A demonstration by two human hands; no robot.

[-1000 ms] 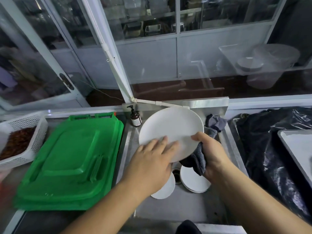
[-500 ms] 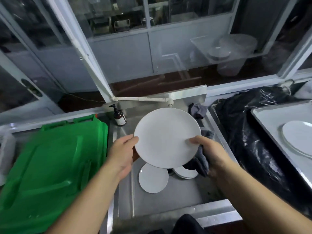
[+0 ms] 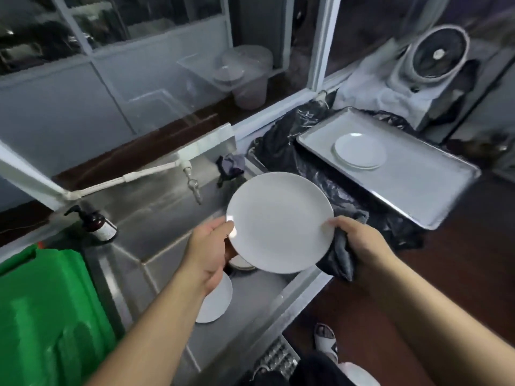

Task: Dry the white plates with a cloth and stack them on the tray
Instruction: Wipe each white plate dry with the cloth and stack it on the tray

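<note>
I hold a white plate (image 3: 278, 221) over the right end of the steel sink (image 3: 156, 218), its face toward me. My left hand (image 3: 207, 246) grips its left rim. My right hand (image 3: 359, 240) grips the right rim together with a dark grey cloth (image 3: 338, 257) bunched behind the plate. Below in the basin lie another white plate (image 3: 214, 302) and more plates (image 3: 241, 264) mostly hidden by the held one. To the right, a metal tray (image 3: 404, 188) carries a small stack of white plates (image 3: 360, 151).
A green plastic lid (image 3: 47, 310) lies left of the sink. A brown pump bottle (image 3: 97, 224) and a tap (image 3: 192, 185) stand at the sink's back. Black plastic sheeting (image 3: 281, 146) lies under the tray. A second dark cloth (image 3: 230, 167) sits behind. A fan (image 3: 437, 54) stands far right.
The view has swung right, bringing the tray and its plates into sight. My left hand moved from the plate's face to its left rim, and the plate travelled right with both hands.
</note>
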